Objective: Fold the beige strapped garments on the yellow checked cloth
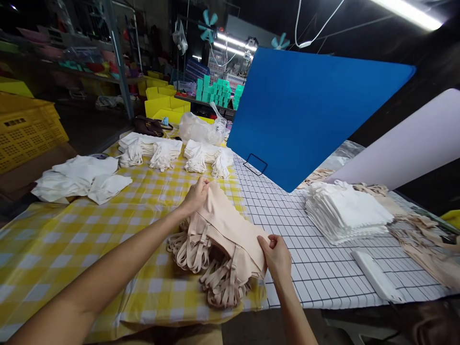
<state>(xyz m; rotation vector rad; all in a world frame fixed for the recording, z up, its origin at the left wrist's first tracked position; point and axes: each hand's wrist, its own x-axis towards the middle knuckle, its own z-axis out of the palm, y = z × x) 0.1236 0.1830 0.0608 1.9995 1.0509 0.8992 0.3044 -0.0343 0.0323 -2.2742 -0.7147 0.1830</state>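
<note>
A stack of beige garments (230,220) lies at the front of the table, its looped straps hanging toward the front edge. My left hand (197,194) pinches the top garment at its far left corner. At the right end, my right hand (278,254) grips the edge of the same garment between thumb and fingers. The top piece is spread between both hands, over the layers beneath.
White garment stacks (151,149) stand at the back left, beside another white stack (208,155). Loose white cloth (82,177) lies left. A blue board (309,115) leans behind. Right are a white pile (345,211), a white bar (377,277) and beige pieces (427,249).
</note>
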